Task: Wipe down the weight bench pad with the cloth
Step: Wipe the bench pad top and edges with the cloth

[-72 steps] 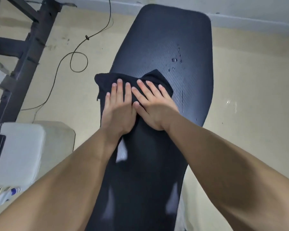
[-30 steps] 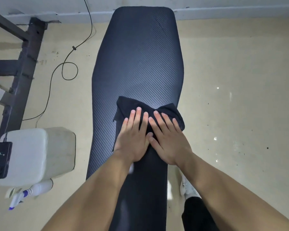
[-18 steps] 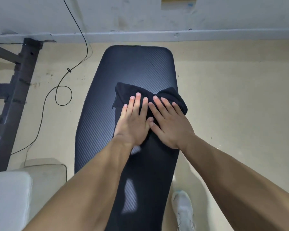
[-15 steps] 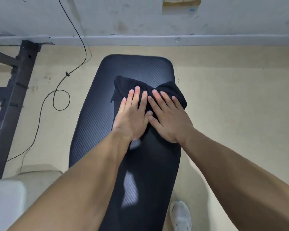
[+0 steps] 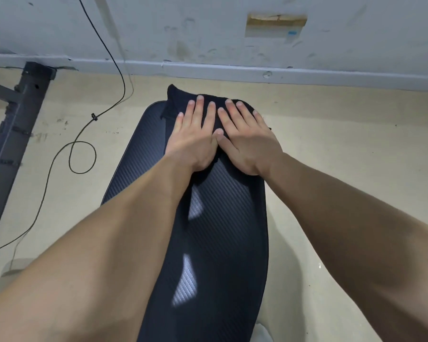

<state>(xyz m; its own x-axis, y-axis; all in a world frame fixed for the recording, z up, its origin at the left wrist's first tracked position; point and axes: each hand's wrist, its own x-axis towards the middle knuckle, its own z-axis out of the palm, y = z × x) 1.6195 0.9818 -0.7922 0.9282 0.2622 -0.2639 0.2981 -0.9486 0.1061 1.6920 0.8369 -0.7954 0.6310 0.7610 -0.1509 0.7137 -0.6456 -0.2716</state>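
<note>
Grip: both my palms lie flat with fingers spread, pressing down on the cloth (image 5: 209, 120); nothing is pinched or clenched.
Left hand (image 5: 195, 137): on the cloth's left half, fingertips near its far edge.
Right hand (image 5: 247, 141): on the right half, thumb touching my left hand.
Cloth: dark, bunched, lying at the far end of the bench pad (image 5: 223, 233), its upper left corner poking past the pad's edge.
Bench pad: dark with a woven texture, running from under my forearms toward the wall (image 5: 208, 28).
Floor (image 5: 344, 144): pale; a black cable (image 5: 84, 134) loops at left, beside a dark metal frame (image 5: 17, 124).
</note>
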